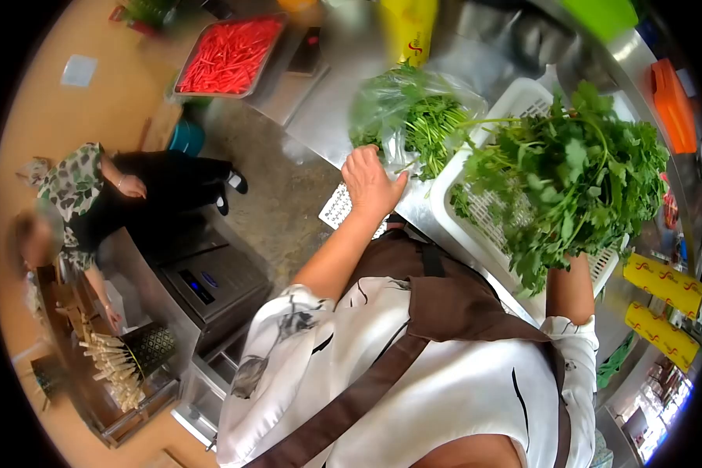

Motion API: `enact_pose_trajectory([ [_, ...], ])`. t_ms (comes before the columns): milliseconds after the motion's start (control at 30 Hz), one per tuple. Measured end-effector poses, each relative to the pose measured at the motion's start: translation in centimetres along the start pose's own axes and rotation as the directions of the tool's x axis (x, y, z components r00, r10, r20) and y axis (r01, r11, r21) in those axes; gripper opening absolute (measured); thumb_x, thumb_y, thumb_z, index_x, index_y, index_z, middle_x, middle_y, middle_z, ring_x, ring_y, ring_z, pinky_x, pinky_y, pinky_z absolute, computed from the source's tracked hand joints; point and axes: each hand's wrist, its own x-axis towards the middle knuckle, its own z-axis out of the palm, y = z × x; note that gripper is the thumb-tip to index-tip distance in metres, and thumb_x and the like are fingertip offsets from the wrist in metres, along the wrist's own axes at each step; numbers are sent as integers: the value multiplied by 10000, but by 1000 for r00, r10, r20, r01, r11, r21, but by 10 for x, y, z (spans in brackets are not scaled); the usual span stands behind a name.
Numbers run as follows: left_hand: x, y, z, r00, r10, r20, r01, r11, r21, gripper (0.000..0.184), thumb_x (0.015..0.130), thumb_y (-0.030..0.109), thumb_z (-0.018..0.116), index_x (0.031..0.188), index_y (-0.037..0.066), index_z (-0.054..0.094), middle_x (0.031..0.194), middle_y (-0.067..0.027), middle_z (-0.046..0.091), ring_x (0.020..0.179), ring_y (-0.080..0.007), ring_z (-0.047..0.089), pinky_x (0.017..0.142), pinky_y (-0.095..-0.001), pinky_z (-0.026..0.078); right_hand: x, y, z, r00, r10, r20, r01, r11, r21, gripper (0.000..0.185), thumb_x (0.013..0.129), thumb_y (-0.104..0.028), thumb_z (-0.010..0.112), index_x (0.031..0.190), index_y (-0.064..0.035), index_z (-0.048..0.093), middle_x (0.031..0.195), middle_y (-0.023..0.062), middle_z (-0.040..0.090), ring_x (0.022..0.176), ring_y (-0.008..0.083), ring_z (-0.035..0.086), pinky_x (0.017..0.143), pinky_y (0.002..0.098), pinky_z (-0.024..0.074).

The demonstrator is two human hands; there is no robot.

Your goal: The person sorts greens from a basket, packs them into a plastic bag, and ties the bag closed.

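My left hand (373, 183) is at the near edge of the metal counter, its thumb spread away from bent fingers. Its fingertips are beside a clear plastic bag (395, 144) of green stems (433, 129); whether they touch it I cannot tell. To the right, a big bunch of leafy green herbs (573, 175) rises above a white plastic basket (442, 191) and spills past its rim. My right hand is buried in these leaves; only the forearm (569, 288) and wrist show, so its fingers are hidden.
A tray of red chillies (230, 56) lies at the upper left. Yellow printed rolls (663, 335) stand at the right, and another yellow roll (408, 31) is behind the bag. Across the floor, a person (78, 183) in a camouflage top stands by a steel appliance (210, 281).
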Motion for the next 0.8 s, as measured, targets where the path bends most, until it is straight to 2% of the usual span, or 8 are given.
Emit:
enact_pose_trajectory([
  [100, 8, -27, 21, 1000, -14, -9, 15, 1000, 23, 319, 686, 150, 675, 944, 25, 536, 930, -135, 527, 914, -308, 494, 840, -401, 376, 12, -14, 16, 998, 18, 64, -20, 999, 30, 413, 859, -294, 538, 1197, -61, 501, 1158, 90, 563, 1071, 211, 533, 970, 383, 365],
  [167, 23, -40, 23, 979, 185, -87, -200, 950, -239, 175, 732, 112, 624, 880, 27, 587, 881, -130, 574, 877, -315, 536, 826, -375, 402, 28, -27, 32, 990, 19, 139, -29, 997, 73, 414, 861, -299, 536, 1200, -64, 500, 1159, 89, 563, 1069, 211, 534, 960, 374, 376],
  [200, 29, -29, 8, 969, -140, 206, 243, 703, -668, 90, 781, 60, 547, 831, 22, 612, 833, -86, 609, 818, -252, 582, 791, -318, 431, 35, -34, 44, 984, 10, 180, -29, 994, 102, 415, 863, -302, 534, 1202, -65, 500, 1160, 88, 563, 1067, 211, 535, 956, 370, 381],
  [333, 80, -12, -58, 970, -93, 223, 241, 350, -905, 196, 795, 1, 467, 923, 0, 615, 823, -11, 595, 786, -99, 545, 729, -228, 422, 84, -55, 105, 926, -35, 376, -71, 962, 264, 418, 868, -312, 529, 1208, -71, 500, 1163, 85, 563, 1063, 211, 537, 937, 353, 402],
  [567, 118, -22, -79, 949, 32, 313, 314, -36, -949, 371, 772, -20, 436, 1118, -15, 568, 863, -59, 601, 690, -91, 478, 639, -210, 374, 167, -52, 164, 835, -32, 550, -385, 681, 623, 424, 878, -330, 519, 1220, -81, 498, 1167, 80, 564, 1055, 211, 542, 904, 322, 440],
  [700, 118, -32, -93, 947, 51, 317, 317, -295, -901, 472, 766, -37, 451, 1236, -23, 473, 1100, -148, 582, 670, -106, 450, 660, -233, 386, 196, -45, 177, 794, 25, 608, -538, 495, 683, 427, 884, -341, 514, 1227, -86, 498, 1170, 78, 564, 1051, 211, 544, 885, 305, 461],
  [767, 121, -23, -103, 949, 109, 296, 316, -339, -886, 508, 766, -30, 465, 1273, -25, 429, 1230, -191, 512, 704, -109, 471, 680, -239, 394, 200, -29, 189, 822, 187, 538, -159, 982, -98, 425, 856, -309, 530, 1232, -111, 507, 1142, 69, 584, 998, 210, 569, 851, 307, 467],
  [800, 124, -13, -114, 957, 115, 265, 289, -326, -900, 521, 765, -14, 478, 1281, -44, 409, 1268, -199, 477, 726, -107, 483, 709, -239, 401, 201, -11, 198, 857, 154, 492, 243, 721, -649, 439, 840, -329, 549, 1237, -145, 511, 1145, 57, 584, 1002, 213, 567, 858, 317, 461],
])
